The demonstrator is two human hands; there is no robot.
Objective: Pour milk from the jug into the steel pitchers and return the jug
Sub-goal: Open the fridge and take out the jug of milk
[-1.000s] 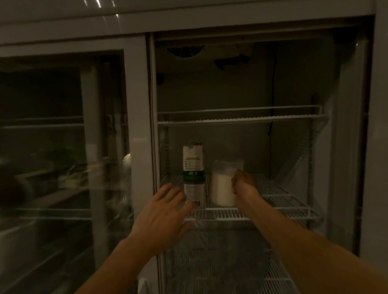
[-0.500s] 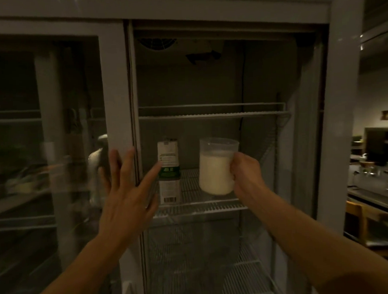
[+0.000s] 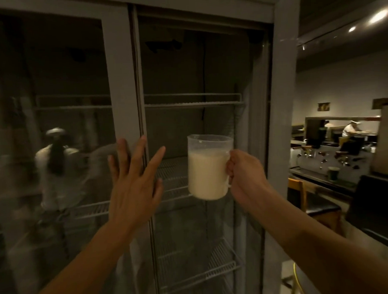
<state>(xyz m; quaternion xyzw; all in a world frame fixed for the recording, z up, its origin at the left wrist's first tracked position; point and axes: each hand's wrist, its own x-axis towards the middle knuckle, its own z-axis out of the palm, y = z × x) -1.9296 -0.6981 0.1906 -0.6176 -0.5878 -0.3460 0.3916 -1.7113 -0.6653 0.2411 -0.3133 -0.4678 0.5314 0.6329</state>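
Observation:
A clear plastic jug (image 3: 208, 168), more than half full of milk, hangs upright in front of the open fridge compartment. My right hand (image 3: 244, 176) grips its handle from the right. My left hand (image 3: 135, 182) is spread flat, fingers apart, against the white frame of the sliding glass door (image 3: 118, 83) just left of the opening. No steel pitchers are in view. The milk carton seen earlier is hidden behind my left hand.
Wire shelves (image 3: 193, 103) run across the fridge interior. The fridge's right post (image 3: 282, 121) stands beside the jug. At right are a counter with an espresso machine (image 3: 325, 157), a green cup (image 3: 333, 172), a wooden chair (image 3: 298, 193) and a seated person (image 3: 351, 130) far back.
My right hand has lifted the jug off the wire shelf and drawn it out toward me. My left hand rose from the shelf edge to the door frame. The view has swung right.

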